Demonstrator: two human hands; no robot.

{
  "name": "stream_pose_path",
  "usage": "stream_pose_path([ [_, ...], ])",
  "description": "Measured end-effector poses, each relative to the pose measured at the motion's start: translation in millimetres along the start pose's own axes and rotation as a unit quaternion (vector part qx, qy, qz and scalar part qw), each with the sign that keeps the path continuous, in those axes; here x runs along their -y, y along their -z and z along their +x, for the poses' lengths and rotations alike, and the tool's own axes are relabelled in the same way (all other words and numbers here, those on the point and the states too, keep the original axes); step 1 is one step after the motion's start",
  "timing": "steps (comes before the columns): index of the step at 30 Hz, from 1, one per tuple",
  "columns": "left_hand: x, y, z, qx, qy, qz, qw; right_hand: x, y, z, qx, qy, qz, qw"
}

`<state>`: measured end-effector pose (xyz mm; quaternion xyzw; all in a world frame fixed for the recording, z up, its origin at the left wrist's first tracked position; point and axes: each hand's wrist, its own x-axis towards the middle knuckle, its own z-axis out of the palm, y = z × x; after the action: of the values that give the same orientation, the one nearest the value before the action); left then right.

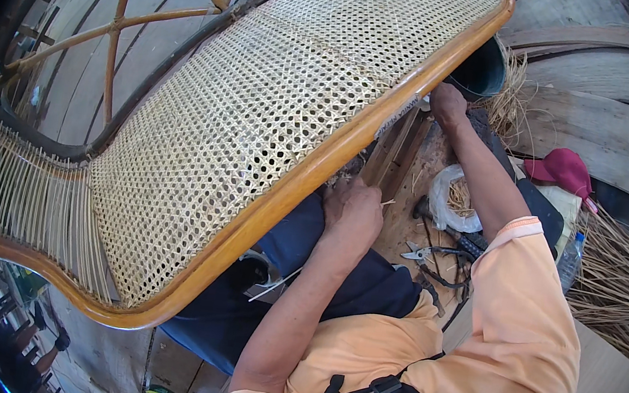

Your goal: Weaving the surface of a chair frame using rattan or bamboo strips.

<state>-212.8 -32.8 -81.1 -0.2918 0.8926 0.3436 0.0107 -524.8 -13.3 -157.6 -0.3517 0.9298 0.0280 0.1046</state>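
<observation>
A large woven cane panel [262, 111], bounded by a varnished wooden rim [274, 207], is seen slanted across the seated person's lap area, its near edge passing just above both bare hands. The left hand [354, 211] is placed at the underside of that edge, its fingers curled inward; a short pale strip [387, 202] is seen jutting out beside the hand, though whether it is gripped cannot be told. The right hand [448, 105] is reached farther along the same edge, close to a dark bucket [481, 69]; its fingertips are partly hidden by the rim, and whether anything is grasped cannot be told. Open weave is shown over most of the panel, while rows of parallel strands [26, 181] are strung across its narrow left end. Between the person's arms, a clear plastic bag [441, 199] of cane scraps is set on the wooden surface [395, 242], with pruning shears [419, 252] laid near it. To the right, a dark red cap [562, 172], a plastic bottle [571, 262] and a heap of loose cane strips [618, 281] are seen.
</observation>
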Motion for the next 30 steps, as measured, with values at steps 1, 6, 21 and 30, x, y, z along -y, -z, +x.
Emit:
stream_pose_path([
  [1, -2.4, 1.1, 1.3, 0.090, 0.062, -0.048, 0.993, 1.6, -3.0, 1.0, 0.015, -0.003, 0.002, 1.000],
  [6, -2.3, 5.2, 2.2, 0.017, -0.011, -0.029, 0.999, -7.6, -9.1, 11.3, -0.013, -0.013, 0.073, 0.997],
  [21, -18.2, 44.8, 15.9, 0.063, 0.156, -0.506, 0.846, -54.2, 0.8, -49.8, -0.173, 0.073, 0.167, 0.968],
  [30, -12.5, 26.8, 12.4, 0.012, 0.178, -0.546, 0.819, 0.0, 52.1, -195.6, 0.040, -0.017, 0.618, 0.785],
])
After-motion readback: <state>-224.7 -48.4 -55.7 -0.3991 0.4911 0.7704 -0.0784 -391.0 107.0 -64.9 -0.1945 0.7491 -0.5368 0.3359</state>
